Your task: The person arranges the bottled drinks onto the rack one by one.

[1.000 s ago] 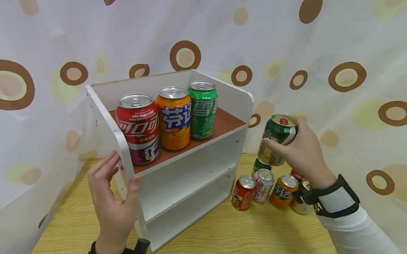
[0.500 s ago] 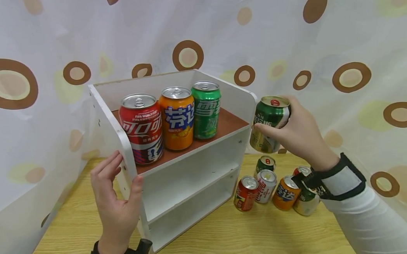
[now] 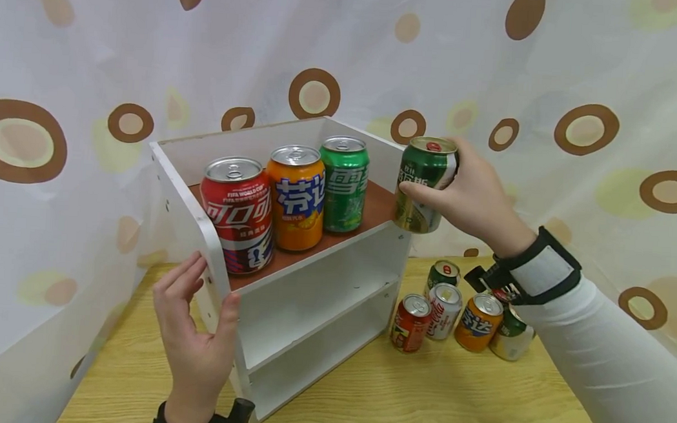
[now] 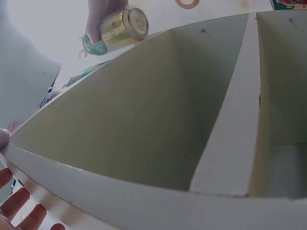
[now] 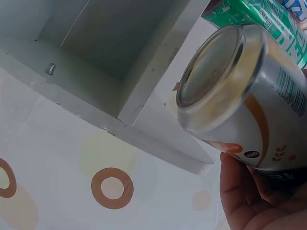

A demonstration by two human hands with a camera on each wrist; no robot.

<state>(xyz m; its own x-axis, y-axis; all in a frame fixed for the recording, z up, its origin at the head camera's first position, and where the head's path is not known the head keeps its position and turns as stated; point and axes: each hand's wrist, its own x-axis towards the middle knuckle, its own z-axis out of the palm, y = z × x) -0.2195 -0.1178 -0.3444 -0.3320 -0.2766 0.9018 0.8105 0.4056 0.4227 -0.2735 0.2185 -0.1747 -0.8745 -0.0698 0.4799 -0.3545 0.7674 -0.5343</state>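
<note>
A white shelf unit (image 3: 336, 253) with a brown top board stands on the wooden table. My left hand (image 3: 199, 335) holds the front edge of its left side panel, thumb at the inner side and fingers on the outer face. In my right hand (image 3: 464, 196) is a green-and-gold beer can (image 3: 423, 200), gripped upright at the shelf's right end, apart from the other cans. The right wrist view shows its silver-gold base (image 5: 211, 72). A red cola can (image 3: 238, 215), an orange Fanta can (image 3: 295, 199) and a green Sprite can (image 3: 342, 186) stand in a row on top.
On the table right of the shelf stand a red can (image 3: 410, 324), a white Coca-Cola can (image 3: 444, 312), an orange can (image 3: 479, 323) and several others, some green. A white curtain (image 3: 583, 207) with brown rings hangs behind.
My right hand has carried the beer can up and left, from above the cans on the table to the shelf's right end. The left hand stays at the side panel.
</note>
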